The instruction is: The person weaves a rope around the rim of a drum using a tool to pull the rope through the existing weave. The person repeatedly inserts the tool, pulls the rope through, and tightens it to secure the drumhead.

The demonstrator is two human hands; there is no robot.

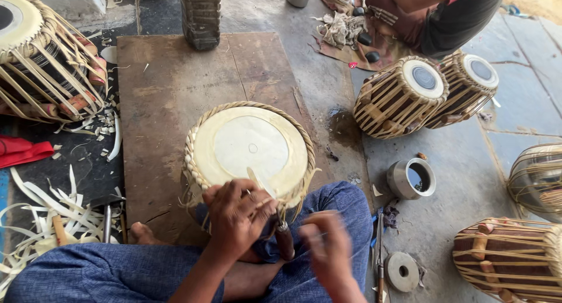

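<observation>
A drum (pixel 250 144) with a pale skin head and a woven rim stands on a wooden board (pixel 170 86), propped against my knee. My left hand (pixel 237 218) is closed on the drum's near rim. A thin metal tool with a wooden handle (pixel 285 240) lies under that hand, its blade reaching onto the skin. My right hand (pixel 329 247) is blurred just right of the handle, fingers curled; whether it holds anything is unclear.
Two finished drums (pixel 427 92) lie at the right near a seated person (pixel 439 10). Another drum (pixel 41 57) lies at the far left. A metal cup (pixel 412 179), a metal disc (pixel 402 271) and more drums (pixel 509 256) sit to my right. Pale strips (pixel 41 212) litter the left floor.
</observation>
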